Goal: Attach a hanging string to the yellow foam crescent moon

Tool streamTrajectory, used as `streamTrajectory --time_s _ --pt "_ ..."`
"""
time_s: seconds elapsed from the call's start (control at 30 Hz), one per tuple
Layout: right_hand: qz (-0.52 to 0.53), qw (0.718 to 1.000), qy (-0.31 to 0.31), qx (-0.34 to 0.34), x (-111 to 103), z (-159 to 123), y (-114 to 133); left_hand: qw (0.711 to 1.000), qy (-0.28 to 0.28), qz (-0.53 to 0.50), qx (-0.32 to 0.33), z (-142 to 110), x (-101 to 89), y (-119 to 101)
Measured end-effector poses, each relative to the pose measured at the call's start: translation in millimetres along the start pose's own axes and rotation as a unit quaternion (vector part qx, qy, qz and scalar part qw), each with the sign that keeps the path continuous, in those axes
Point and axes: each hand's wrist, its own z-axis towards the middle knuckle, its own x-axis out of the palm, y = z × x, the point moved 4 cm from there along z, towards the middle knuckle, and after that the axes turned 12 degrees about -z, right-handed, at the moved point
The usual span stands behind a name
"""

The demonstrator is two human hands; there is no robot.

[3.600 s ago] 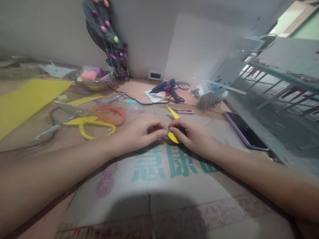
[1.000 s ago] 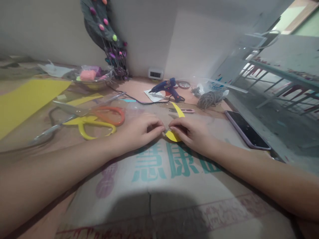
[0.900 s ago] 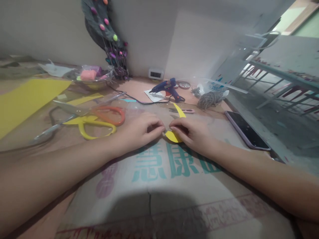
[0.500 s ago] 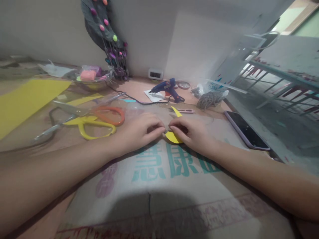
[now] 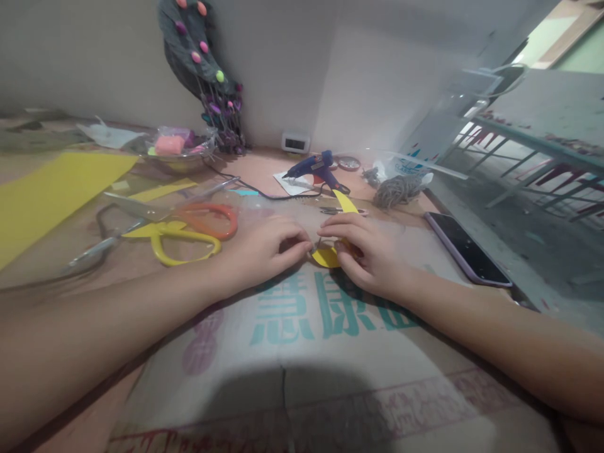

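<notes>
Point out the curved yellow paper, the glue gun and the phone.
curved yellow paper [image 5: 325, 257]: head view, lower end
glue gun [image 5: 313, 165]: head view, blue body
phone [image 5: 467, 248]: head view, dark screen

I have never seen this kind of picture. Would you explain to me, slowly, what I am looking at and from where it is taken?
There is no machine: these are a person's own bare hands, seen by a camera worn on the head, looking forward and down. The left hand seems to pinch one end of a curved yellow paper; the right hand covers part of it, thumb and forefinger apart. A printed sheet lies beneath them. To the left are scissors with orange and yellow handles; farther back, a blue glue gun and grey yarn; to the right, a phone.
</notes>
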Motion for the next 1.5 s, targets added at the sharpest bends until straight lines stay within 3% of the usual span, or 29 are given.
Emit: streamTrajectory --time_s 0.27,0.57,0.8,0.9,1.0,1.07,1.23,1.4,1.5 --pt "0.017 1.0 0.004 -0.001 4.5 -1.7 -3.6 1.0 -0.004 0.003 0.009 0.0 0.9 1.2" --pt "-0.064 0.997 0.044 -0.011 11.7 0.5 -5.7 1.0 0.008 0.008 0.026 -0.6 2.5 0.3" --pt "-0.01 0.999 0.032 0.015 7.0 2.5 -4.9 1.0 0.024 -0.003 0.011 0.6 2.8 -0.2" --pt "-0.001 0.997 -0.029 0.067 -1.4 2.7 -9.8 1.0 -0.004 -0.021 -0.014 0.9 -1.1 0.0" --pt "0.014 0.982 -0.085 0.17 -6.1 1.3 -24.3 0.996 -0.05 -0.044 -0.053 0.4 -5.7 2.4" --pt "0.053 0.967 -0.09 0.234 -3.6 -0.3 -35.8 0.993 -0.076 -0.054 -0.075 -0.2 -8.1 4.2" --pt "0.178 0.938 -0.022 0.296 8.1 -1.3 -46.7 0.983 -0.132 -0.075 -0.104 -2.0 -12.7 5.8" --pt "0.077 0.96 0.088 0.256 -2.4 2.8 -32.9 0.971 -0.17 -0.097 -0.136 -3.4 -16.3 8.9" --pt "0.099 0.947 0.189 0.24 -7.6 2.5 -29.4 0.969 -0.175 -0.105 -0.141 -3.8 -16.5 13.1"
